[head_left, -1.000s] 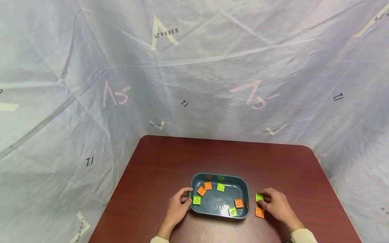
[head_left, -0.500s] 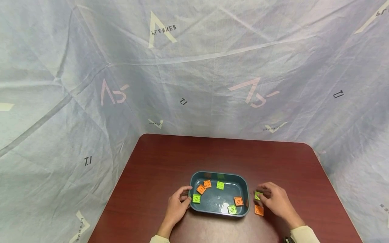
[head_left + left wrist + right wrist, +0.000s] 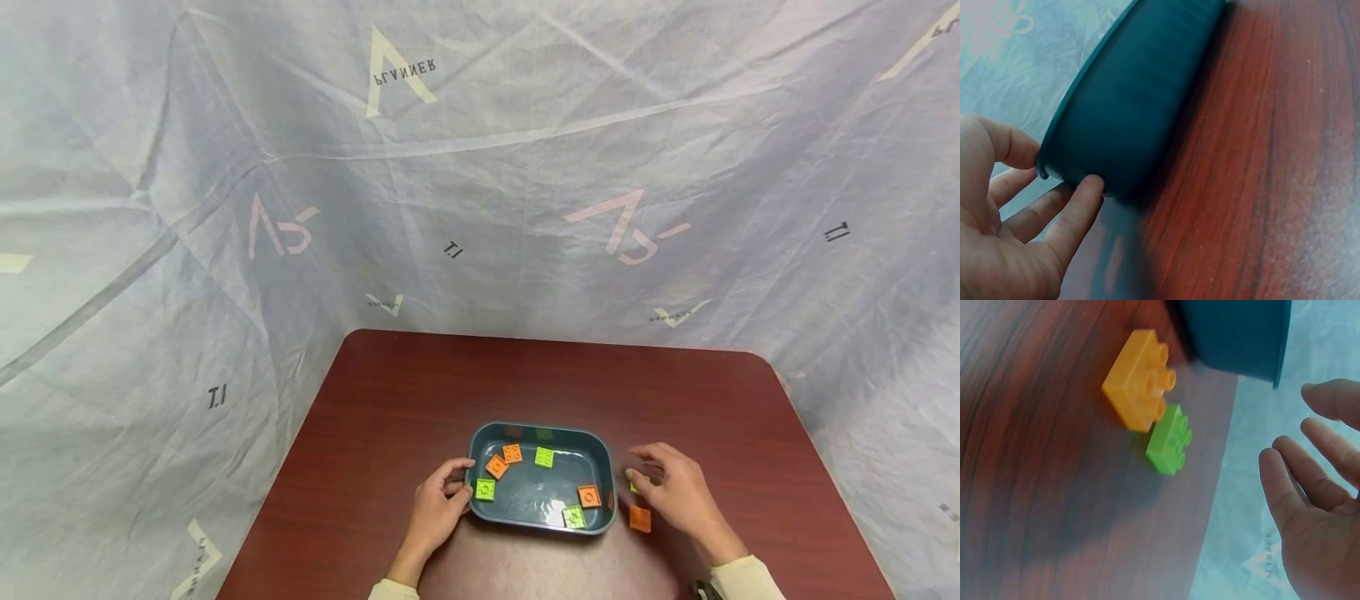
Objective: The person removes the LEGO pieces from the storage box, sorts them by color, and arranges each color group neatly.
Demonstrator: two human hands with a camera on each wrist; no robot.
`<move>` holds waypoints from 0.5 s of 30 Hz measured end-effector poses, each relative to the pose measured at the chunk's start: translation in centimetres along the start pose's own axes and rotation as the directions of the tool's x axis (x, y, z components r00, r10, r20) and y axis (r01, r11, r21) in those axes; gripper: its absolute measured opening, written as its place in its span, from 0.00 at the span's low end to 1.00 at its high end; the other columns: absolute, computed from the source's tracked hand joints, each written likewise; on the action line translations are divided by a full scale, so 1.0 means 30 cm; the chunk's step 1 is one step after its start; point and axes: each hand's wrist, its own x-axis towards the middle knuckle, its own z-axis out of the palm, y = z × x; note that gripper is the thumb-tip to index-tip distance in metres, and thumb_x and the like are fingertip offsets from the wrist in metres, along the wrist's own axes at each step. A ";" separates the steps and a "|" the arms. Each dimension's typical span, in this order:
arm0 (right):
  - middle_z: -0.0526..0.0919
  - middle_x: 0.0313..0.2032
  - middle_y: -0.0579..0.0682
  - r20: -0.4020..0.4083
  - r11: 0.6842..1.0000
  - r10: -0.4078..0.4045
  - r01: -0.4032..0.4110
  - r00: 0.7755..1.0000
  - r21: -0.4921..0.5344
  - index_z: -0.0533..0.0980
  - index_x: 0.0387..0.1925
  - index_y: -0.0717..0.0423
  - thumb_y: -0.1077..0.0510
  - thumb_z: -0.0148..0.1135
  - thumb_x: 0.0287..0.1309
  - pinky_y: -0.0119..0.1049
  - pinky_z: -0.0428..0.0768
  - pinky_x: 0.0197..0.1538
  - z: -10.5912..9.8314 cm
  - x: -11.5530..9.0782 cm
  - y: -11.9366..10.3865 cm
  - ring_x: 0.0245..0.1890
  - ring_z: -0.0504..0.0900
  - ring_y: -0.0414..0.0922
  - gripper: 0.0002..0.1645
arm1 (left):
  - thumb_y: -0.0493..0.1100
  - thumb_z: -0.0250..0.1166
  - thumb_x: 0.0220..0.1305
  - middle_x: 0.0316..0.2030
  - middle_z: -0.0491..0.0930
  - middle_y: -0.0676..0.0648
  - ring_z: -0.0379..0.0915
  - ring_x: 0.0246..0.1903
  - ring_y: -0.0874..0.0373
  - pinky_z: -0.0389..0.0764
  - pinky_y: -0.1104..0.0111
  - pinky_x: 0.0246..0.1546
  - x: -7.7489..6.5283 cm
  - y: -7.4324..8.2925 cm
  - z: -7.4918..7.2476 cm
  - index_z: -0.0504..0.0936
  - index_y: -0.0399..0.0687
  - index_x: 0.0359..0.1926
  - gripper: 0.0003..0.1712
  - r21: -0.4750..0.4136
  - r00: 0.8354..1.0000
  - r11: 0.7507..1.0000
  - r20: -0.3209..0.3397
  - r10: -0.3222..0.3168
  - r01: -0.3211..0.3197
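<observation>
A dark teal tray holds several green and orange toy building bricks. At its left end my left hand grips it, thumb at the rim and fingertips against the outer wall, as the left wrist view shows. Past the tray's right end, my right hand hovers with fingers spread and nothing between them. Beneath its fingers lies a green brick, mostly hidden in the head view. An orange brick sits beside it on the table, nearer to me in the head view.
The dark red table extends behind and to both sides of the tray. Pale printed sheeting hangs close around its back and sides. Inside the tray, an orange brick and a green brick lie near the right end.
My right hand has let go of the green brick and drawn slightly up and away, fingers spreading. The left hand keeps its place at the tray.
</observation>
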 end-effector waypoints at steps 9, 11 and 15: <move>0.88 0.46 0.55 -0.047 0.999 -0.038 0.039 0.998 0.025 0.86 0.50 0.58 0.64 0.79 0.56 0.45 0.90 0.46 0.034 0.017 -0.074 0.46 0.90 0.55 0.18 | 0.32 0.65 0.68 0.55 0.86 0.39 0.88 0.46 0.52 0.85 0.71 0.32 -0.001 0.006 0.001 0.85 0.51 0.61 0.22 0.016 1.000 1.000 -0.006 0.017 -0.017; 0.88 0.44 0.54 -0.056 0.997 -0.057 0.060 0.997 0.048 0.86 0.49 0.59 0.66 0.79 0.55 0.43 0.90 0.45 0.048 0.023 -0.088 0.45 0.91 0.54 0.18 | 0.32 0.66 0.68 0.54 0.87 0.40 0.88 0.45 0.53 0.85 0.71 0.32 -0.002 0.008 -0.002 0.85 0.51 0.60 0.22 0.031 1.000 0.999 -0.011 0.022 -0.022; 0.88 0.45 0.53 -0.039 0.993 -0.063 0.067 0.997 0.099 0.86 0.48 0.59 0.67 0.79 0.54 0.40 0.90 0.45 0.077 0.032 -0.110 0.45 0.91 0.53 0.19 | 0.34 0.66 0.68 0.54 0.87 0.42 0.88 0.45 0.53 0.85 0.71 0.34 -0.003 0.009 -0.005 0.85 0.52 0.60 0.21 0.061 0.999 0.998 -0.008 0.032 -0.031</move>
